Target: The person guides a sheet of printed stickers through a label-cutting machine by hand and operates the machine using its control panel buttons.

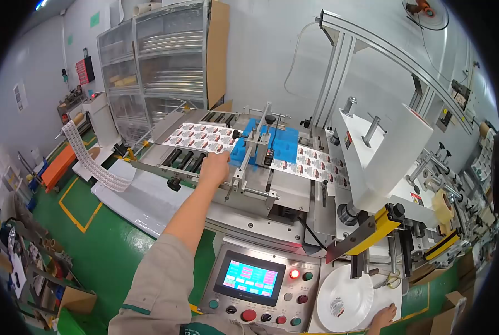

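Observation:
My left hand point(215, 168) reaches over the machine bed, fingers curled closed at the near edge of a printed label web point(202, 137). The web bears rows of red and black labels and passes under a blue sheet point(283, 142) and a clamp bar with a small sensor point(265, 157). On the right it comes out again toward the white press head. Low at the right, my right hand point(384, 316) lies with fingers stretched out on a pale ledge, beside a white round plate point(347, 293) carrying one label piece. Part of that hand is cut off by the frame's lower edge.
A control panel with a lit touchscreen point(250, 279) and several buttons faces me. Scissors point(393, 279) lie behind the plate, below a yellow and black bar point(372, 231). A loose label strip point(93, 164) hangs at left. A wrapped rack point(168, 61) stands at the back.

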Demonstrator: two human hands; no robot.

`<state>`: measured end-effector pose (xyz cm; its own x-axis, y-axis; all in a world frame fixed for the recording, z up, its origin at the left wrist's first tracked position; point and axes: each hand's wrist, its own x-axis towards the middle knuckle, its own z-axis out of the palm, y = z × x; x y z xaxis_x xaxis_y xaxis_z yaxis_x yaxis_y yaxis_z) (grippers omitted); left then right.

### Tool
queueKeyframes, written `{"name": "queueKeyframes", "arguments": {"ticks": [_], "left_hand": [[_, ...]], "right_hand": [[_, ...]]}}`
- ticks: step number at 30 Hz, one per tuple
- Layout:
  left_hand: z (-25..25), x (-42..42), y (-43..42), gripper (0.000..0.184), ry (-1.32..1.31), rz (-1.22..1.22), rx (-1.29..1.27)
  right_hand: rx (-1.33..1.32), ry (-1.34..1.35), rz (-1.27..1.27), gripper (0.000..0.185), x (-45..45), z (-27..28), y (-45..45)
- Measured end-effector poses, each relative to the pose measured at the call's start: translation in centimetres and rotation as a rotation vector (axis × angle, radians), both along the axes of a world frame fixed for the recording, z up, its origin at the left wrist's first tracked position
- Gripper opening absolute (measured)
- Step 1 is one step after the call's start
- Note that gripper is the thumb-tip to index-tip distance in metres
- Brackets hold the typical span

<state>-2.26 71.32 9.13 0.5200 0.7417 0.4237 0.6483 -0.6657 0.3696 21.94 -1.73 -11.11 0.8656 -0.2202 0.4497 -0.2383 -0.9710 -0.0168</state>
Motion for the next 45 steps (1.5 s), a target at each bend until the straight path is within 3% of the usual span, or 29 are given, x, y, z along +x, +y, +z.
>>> {"name": "queueKeyframes", "arguments": {"ticks": [2,3,21,30,34,45], "left_hand": [[0.1,-0.1,-0.1,0.017,-0.005,-0.027,0.001],[0.2,-0.1,-0.3,0.017,-0.009,-0.039,0.007],[0.0,0.3,0.2,0.017,0.076,-0.039,-0.02],[0.1,0.0,0.0,0.018,0.002,-0.07,0.096],[1.0,0.2,-0.7,0.017,0.1,-0.008,-0.042],[0.8,0.1,-0.6,0.017,0.049,-0.006,-0.043]], "right_hand": [[-0.033,-0.029,0.026,0.027,0.0,-0.3,-0.1],[0.013,0.102,-0.005,0.03,0.1,0.2,-0.2],[0.042,0.084,-0.028,0.03,0.1,0.2,0.0],[0.005,0.038,-0.003,0.029,0.4,-0.4,-0.4],[-0.028,0.01,0.026,0.029,0.6,-1.3,-1.1],[0.003,0.074,-0.019,0.028,0.3,-0.1,-0.3]]}}
